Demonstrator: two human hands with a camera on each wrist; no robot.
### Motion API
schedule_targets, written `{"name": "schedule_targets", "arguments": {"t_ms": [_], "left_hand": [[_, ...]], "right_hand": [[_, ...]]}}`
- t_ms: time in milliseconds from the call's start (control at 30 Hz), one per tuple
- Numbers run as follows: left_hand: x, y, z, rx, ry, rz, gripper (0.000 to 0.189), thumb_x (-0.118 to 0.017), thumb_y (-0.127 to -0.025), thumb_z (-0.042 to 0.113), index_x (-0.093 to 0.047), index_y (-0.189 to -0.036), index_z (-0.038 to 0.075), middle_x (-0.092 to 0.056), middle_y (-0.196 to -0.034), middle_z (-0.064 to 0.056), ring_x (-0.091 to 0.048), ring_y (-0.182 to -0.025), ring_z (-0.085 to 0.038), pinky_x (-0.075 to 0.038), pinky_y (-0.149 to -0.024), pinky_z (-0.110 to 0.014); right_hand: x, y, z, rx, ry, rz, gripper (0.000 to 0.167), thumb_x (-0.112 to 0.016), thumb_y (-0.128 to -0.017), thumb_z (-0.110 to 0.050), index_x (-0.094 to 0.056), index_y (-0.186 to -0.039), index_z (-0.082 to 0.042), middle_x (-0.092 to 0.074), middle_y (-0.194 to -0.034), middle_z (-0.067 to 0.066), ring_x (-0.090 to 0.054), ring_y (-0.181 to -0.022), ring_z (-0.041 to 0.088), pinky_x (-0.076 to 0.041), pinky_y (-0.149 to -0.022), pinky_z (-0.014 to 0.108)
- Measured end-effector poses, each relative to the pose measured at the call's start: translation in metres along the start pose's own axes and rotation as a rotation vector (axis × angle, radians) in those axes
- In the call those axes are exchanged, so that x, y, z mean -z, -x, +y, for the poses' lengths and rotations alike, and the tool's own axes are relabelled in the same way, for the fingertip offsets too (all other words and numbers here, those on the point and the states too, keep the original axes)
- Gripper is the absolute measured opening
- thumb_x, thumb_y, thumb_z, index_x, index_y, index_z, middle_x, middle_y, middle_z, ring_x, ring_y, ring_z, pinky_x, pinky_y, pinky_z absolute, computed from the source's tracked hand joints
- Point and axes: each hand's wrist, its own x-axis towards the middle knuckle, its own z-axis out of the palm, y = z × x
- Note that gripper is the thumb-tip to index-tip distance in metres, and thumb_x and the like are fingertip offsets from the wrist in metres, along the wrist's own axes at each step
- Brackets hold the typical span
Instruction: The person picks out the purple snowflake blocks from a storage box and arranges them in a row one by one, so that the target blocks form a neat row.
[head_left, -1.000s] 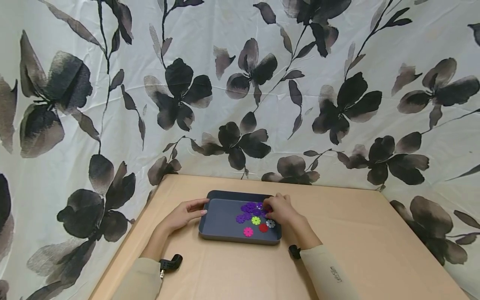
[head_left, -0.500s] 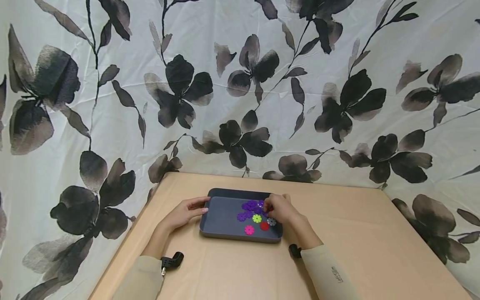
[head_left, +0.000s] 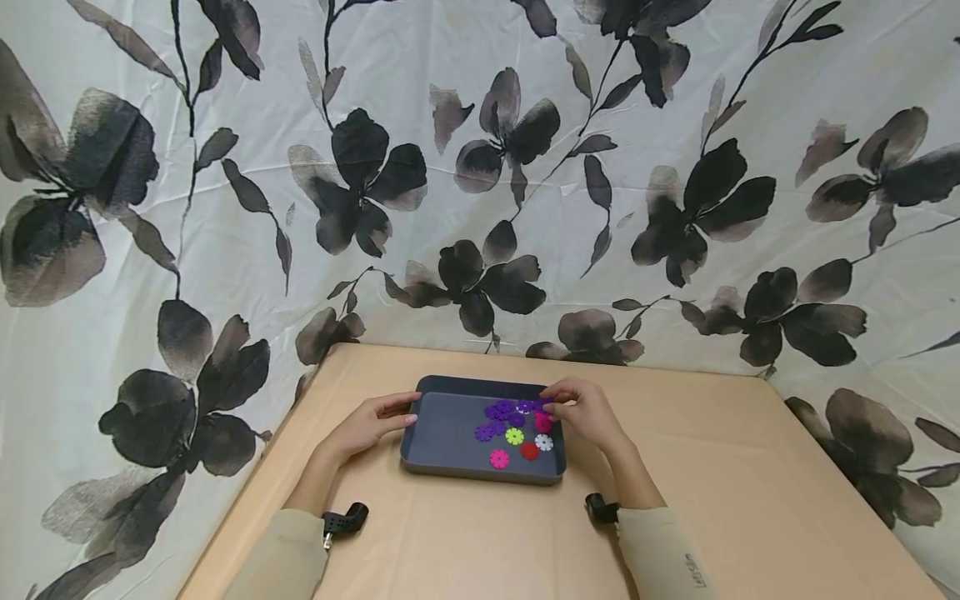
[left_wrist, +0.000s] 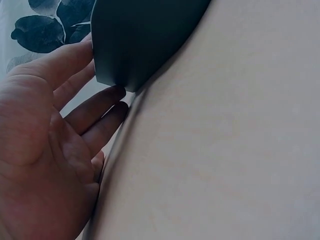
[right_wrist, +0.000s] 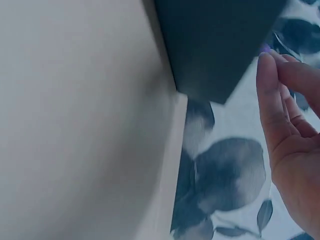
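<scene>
A dark grey rectangular tray (head_left: 444, 433) lies on the table, with small notched plastic discs toward its right side. Purple discs (head_left: 495, 429) form a loose cluster. Near them lie a yellow-green disc (head_left: 513, 436), a white disc (head_left: 543, 442), a red disc (head_left: 529, 451) and two pink discs (head_left: 498, 459). My left hand (head_left: 363, 429) touches the tray's left end with extended fingers. Over the tray's far right corner, my right hand (head_left: 588, 412) pinches a purple disc (right_wrist: 265, 48) between thumb and forefinger; only a sliver of it shows in the right wrist view.
The tan table (head_left: 712, 467) extends around the tray on all sides. Behind it hangs a white cloth (head_left: 450, 50) with dark floral print. Black wrist bands (head_left: 345, 522) sit below both hands.
My right hand has drawn back to the right from the purple cluster, with a purple disc at its fingertips. A pink disc formerly under it is uncovered. The left hand stays at the tray.
</scene>
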Motion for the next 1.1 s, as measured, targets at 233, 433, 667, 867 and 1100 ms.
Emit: {"name": "schedule_targets", "arguments": {"t_ms": [233, 433, 667, 867, 1100], "left_hand": [[0.003, 0.002, 0.002, 0.025, 0.017, 0.003, 0.061, -0.074, -0.099, 0.028, -0.053, -0.152, 0.006, -0.052, -0.158, -0.013, -0.045, -0.149, -0.030, -0.043, -0.112, -0.018], [0.005, 0.006, 0.001, 0.010, 0.026, -0.009, 0.062, -0.074, -0.099, 0.027, -0.053, -0.152, 0.005, -0.051, -0.158, -0.014, -0.045, -0.149, -0.032, -0.043, -0.118, -0.032], [0.007, 0.009, 0.003, 0.012, 0.030, -0.019, 0.062, -0.073, -0.099, 0.029, -0.052, -0.153, 0.005, -0.051, -0.158, -0.014, -0.044, -0.150, -0.032, -0.039, -0.120, -0.044], [0.007, 0.009, 0.001, 0.022, 0.038, -0.020, 0.062, -0.074, -0.099, 0.029, -0.053, -0.153, 0.007, -0.051, -0.158, -0.012, -0.044, -0.150, -0.031, -0.040, -0.120, -0.041], [0.008, 0.010, 0.002, 0.026, 0.034, -0.023, 0.061, -0.073, -0.099, 0.029, -0.053, -0.153, 0.007, -0.051, -0.159, -0.012, -0.044, -0.150, -0.030, -0.039, -0.120, -0.043]], "right_hand": [[0.026, 0.009, 0.011, -0.069, -0.115, 0.084, 0.026, -0.078, -0.092, -0.003, -0.075, -0.118, 0.002, -0.077, -0.109, 0.020, -0.075, -0.088, 0.020, -0.063, -0.078, 0.025], [0.039, 0.021, 0.021, -0.090, -0.092, 0.081, 0.029, -0.078, -0.092, -0.002, -0.074, -0.119, 0.005, -0.076, -0.111, 0.023, -0.074, -0.093, 0.022, -0.061, -0.079, 0.021], [0.042, 0.031, 0.025, -0.141, 0.076, 0.017, 0.025, -0.078, -0.090, 0.001, -0.077, -0.115, 0.003, -0.077, -0.107, 0.016, -0.068, -0.089, 0.017, -0.056, -0.078, 0.019], [0.037, 0.035, 0.030, -0.207, 0.136, -0.044, 0.024, -0.077, -0.088, 0.004, -0.077, -0.112, 0.005, -0.077, -0.102, 0.014, -0.065, -0.087, 0.018, -0.054, -0.075, 0.023], [0.033, 0.039, 0.032, -0.251, 0.137, -0.063, 0.022, -0.079, -0.086, 0.005, -0.078, -0.108, 0.004, -0.077, -0.093, 0.011, -0.065, -0.080, 0.017, -0.053, -0.069, 0.024]]}}
